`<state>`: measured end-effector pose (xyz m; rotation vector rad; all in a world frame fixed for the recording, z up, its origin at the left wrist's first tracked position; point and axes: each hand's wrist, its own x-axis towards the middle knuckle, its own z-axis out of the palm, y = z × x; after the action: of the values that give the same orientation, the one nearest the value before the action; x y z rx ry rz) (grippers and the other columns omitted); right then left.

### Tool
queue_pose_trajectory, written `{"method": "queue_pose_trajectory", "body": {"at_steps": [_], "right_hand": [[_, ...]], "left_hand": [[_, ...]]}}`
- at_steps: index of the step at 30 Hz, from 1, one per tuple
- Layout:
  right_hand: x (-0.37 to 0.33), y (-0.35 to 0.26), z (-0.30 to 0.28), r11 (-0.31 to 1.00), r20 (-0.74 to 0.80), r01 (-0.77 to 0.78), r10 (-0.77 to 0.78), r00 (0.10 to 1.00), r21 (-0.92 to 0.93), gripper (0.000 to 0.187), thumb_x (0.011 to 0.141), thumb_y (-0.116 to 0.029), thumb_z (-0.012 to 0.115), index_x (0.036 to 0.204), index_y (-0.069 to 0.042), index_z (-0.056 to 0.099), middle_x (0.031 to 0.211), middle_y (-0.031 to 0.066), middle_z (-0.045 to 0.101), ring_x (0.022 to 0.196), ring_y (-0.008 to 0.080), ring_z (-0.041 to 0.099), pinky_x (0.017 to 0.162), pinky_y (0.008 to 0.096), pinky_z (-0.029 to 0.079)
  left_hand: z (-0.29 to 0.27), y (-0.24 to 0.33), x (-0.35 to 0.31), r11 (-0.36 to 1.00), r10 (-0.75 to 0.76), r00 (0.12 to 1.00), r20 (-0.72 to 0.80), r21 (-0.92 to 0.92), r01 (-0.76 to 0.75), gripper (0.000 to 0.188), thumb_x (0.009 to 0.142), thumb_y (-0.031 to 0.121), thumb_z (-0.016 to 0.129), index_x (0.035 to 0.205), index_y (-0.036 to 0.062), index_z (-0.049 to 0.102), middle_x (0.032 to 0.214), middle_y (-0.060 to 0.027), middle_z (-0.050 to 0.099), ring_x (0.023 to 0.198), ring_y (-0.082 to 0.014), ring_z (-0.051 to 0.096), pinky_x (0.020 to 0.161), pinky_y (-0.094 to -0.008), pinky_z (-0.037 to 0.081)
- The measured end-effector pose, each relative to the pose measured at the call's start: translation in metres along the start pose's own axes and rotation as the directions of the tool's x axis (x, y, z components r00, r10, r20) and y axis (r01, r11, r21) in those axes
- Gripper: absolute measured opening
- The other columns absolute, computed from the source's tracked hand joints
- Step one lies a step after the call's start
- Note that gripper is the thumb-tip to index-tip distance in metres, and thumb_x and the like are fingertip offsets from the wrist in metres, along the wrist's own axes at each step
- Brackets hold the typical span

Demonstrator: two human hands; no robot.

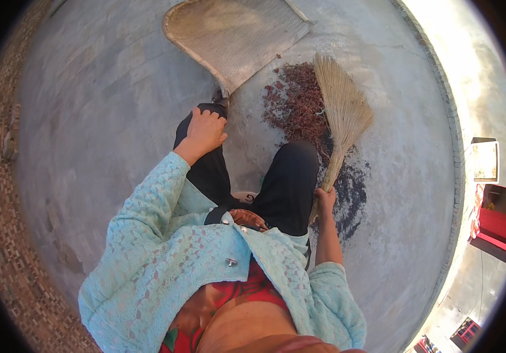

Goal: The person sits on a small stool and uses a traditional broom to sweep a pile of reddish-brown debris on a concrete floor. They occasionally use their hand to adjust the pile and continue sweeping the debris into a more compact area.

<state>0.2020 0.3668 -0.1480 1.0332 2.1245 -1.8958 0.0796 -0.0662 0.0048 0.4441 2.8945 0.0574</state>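
My right hand (324,202) is wrapped round the handle of a straw broom (344,103), whose bristles fan out away from me. The bristles lie over the right side of a heap of dark reddish dried bits (293,103). Along the lower handle, small black grains (352,194) are scattered on the floor. My left hand (204,130) rests on my left knee with its fingers draped over the dark trousers, holding nothing. Just beyond that knee lies a wide woven winnowing tray (238,35) with a bound rim.
Grey concrete floor (105,117) spreads around me. A brick-patterned strip (5,235) curves along the left, and a low edge (450,106) runs down the right. Past it stand a white-fronted box (486,160) and a red item (499,226). Part of a pale round object (244,196) shows between my legs.
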Motion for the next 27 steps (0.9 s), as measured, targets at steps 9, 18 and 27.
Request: {"method": "queue_pose_trajectory", "body": {"at_steps": [9,18,27], "right_hand": [[0.028,0.016,-0.006,0.767,-0.186,-0.009,-0.144,0.972,-0.642,0.052,0.066,-0.020,0.071,0.113,-0.011,0.050,0.094,0.0127,0.064,0.087,0.0331,0.063,0.079,0.0414,0.048],[-0.019,-0.001,-0.055,0.582,-0.469,-0.224,-0.311,0.827,-0.782,0.055,0.065,-0.020,0.073,0.116,-0.018,0.051,0.102,0.0078,0.064,0.086,0.0348,0.064,0.074,0.0445,0.048],[-0.027,-0.028,-0.069,0.831,-0.508,-0.038,-0.303,0.807,-0.556,0.050,0.069,0.000,0.072,0.115,-0.004,0.051,0.101,0.0059,0.059,0.089,0.0226,0.056,0.082,0.0331,0.046]], "left_hand": [[0.018,0.100,0.102,0.867,0.496,0.852,0.165,-0.146,-0.477,0.029,0.081,0.027,0.068,0.100,0.0062,0.063,0.091,-0.0096,0.062,0.090,-0.0285,0.063,0.076,-0.0420,0.044],[0.056,0.147,0.134,0.802,0.597,0.742,0.303,-0.222,-0.554,0.029,0.082,0.019,0.060,0.106,0.0049,0.066,0.105,-0.0137,0.065,0.099,-0.0312,0.063,0.090,-0.0513,0.042],[0.044,0.140,0.146,0.804,0.583,0.669,0.460,-0.209,-0.557,0.032,0.083,0.016,0.061,0.113,0.0048,0.064,0.113,-0.0137,0.063,0.105,-0.0319,0.061,0.092,-0.0558,0.040]]}}
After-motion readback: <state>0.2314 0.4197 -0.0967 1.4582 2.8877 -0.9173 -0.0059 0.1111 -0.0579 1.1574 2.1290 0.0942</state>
